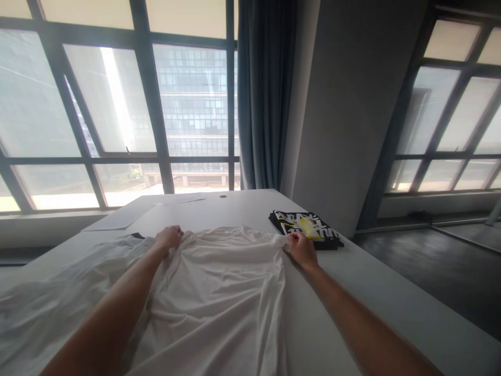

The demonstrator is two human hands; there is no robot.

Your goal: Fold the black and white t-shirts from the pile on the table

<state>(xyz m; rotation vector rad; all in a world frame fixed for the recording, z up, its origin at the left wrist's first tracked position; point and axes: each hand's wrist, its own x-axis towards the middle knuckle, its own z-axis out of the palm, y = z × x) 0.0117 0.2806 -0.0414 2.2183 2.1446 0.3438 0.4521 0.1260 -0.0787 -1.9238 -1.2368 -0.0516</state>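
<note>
A white T-shirt lies spread on the white table, its neckline at the far end and soft wrinkles across its body. My left hand is closed on the shirt's far left shoulder. At the far right shoulder, my right hand pinches the cloth between thumb and fingers. Crumpled pale fabric lies to the left, partly behind my left forearm. Just beyond my right hand rests a folded black garment with white and yellow lettering.
The white table reaches toward the windows. Thin white sheets lie at its far left, and a small dark round spot marks the far end. A blue-grey curtain and a grey pillar stand behind.
</note>
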